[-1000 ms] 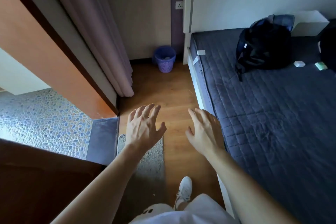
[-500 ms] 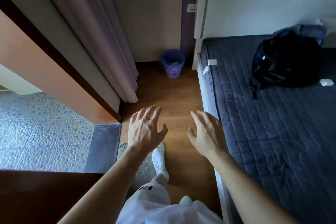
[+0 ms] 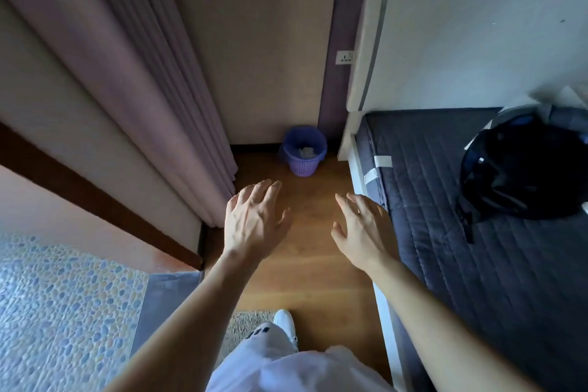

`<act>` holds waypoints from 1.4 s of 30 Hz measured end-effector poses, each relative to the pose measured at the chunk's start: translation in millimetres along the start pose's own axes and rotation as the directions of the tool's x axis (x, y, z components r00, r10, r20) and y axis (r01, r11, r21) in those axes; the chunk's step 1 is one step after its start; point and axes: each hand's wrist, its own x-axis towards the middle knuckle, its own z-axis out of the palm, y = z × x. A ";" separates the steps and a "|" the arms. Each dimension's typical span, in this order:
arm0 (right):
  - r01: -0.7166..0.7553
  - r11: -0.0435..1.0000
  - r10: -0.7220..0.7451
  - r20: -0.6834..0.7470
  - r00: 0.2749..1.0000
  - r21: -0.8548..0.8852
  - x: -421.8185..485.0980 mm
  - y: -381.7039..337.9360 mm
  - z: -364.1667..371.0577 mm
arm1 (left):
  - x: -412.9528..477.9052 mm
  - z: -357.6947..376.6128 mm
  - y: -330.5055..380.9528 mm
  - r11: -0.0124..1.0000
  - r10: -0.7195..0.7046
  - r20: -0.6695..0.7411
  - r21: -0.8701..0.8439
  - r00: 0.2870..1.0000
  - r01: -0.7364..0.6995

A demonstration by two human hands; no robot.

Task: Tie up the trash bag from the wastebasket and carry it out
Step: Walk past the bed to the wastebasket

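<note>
Both arms out in front of me, palms down, and nothing in either one. My left hand [image 3: 254, 219] has its fingers spread and loose above the wooden floor [image 3: 305, 270]; my right hand [image 3: 362, 229] matches it, fingers fanned, thumb tucked inward (a thin ring shows on one finger). There's a clear gap of bare floor between the two.

Straight ahead of my fingertips, well beyond them, sits the purple wastebasket [image 3: 304, 151] against the far wall, tucked in the corner by the bed's end. Something pale and crumpled lies inside it; whether there's a bag lining it, I can't tell from here.

Just outside my right hand runs the edge of the bed [image 3: 445, 232] with its dark quilted cover, and further off on that side a black backpack [image 3: 521, 175] rests on it. Off my left hand the folded curtain [image 3: 152, 79] hangs down to the floor, nearly level with my knuckles. Below my wrists, my white shoe [image 3: 284, 321] is planted by a small mat [image 3: 248, 325].
</note>
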 end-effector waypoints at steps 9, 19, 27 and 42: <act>0.033 0.986 -0.038 -0.030 0.999 -0.161 120.6 -4.8 8.4 | 120.0 17.1 -32.1 0.999 0.029 0.027 -0.031 0.999 -0.028; 0.035 0.973 -0.028 0.037 0.999 -0.229 257.2 50.0 25.7 | 254.1 70.2 -30.0 1.000 -0.028 0.050 -0.010 0.998 0.028; 0.095 0.971 -0.080 0.074 0.994 -0.221 387.0 93.1 20.5 | 362.3 101.3 -15.5 0.994 -0.108 0.016 0.020 0.994 0.108; 0.130 0.969 -0.106 0.120 0.987 -0.211 485.8 113.6 52.5 | 445.1 140.2 -48.4 0.987 -0.147 0.015 0.062 0.989 0.146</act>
